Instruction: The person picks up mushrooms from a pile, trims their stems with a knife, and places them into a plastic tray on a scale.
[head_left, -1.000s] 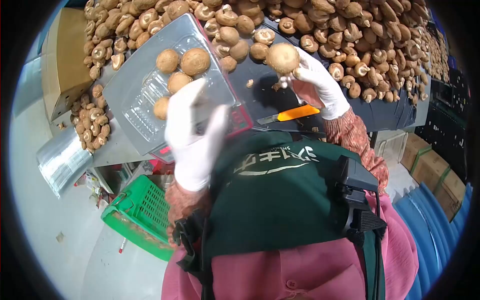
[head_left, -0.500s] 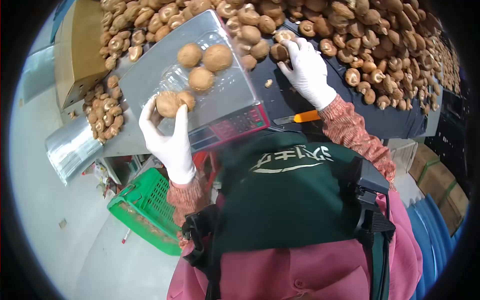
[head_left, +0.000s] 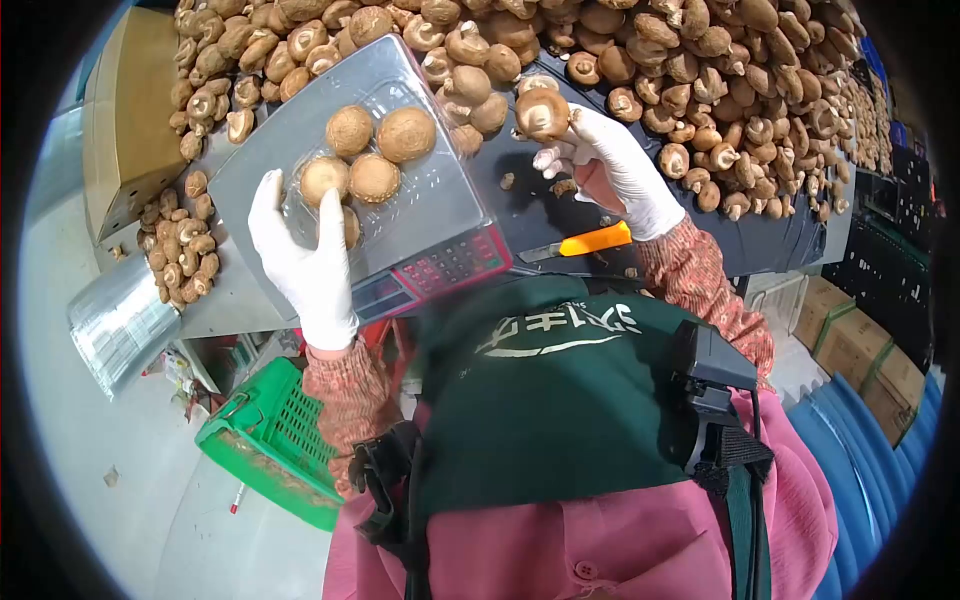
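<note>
My gloved left hand [head_left: 305,265] has thumb and forefinger spread around the near-left edge of a clear plastic tray [head_left: 428,178]. The thumb tip touches or nearly touches a pale-capped shiitake mushroom [head_left: 322,178]. Several other caps lie in the tray, one partly hidden behind that thumb. Under the tray is a digital scale [head_left: 455,222] with a red keypad panel. In my gloved right hand [head_left: 618,165], a brown shiitake mushroom [head_left: 543,114] is pinched at its right edge, stem side showing, above the black tabletop. The other right fingers curl below it.
A large shiitake heap [head_left: 740,90] spreads across the back and right. An orange-handled knife [head_left: 595,240] lies near the front edge. At left are a small mushroom pile [head_left: 183,255], a cardboard box [head_left: 150,110] and a roll of clear film [head_left: 125,325]. A green basket [head_left: 275,425] stands below.
My right hand has taken the brown mushroom up from the table and turned. My left hand has let go of the mushroom at its fingers, and its thumb and forefinger are spread. The view has shifted slightly.
</note>
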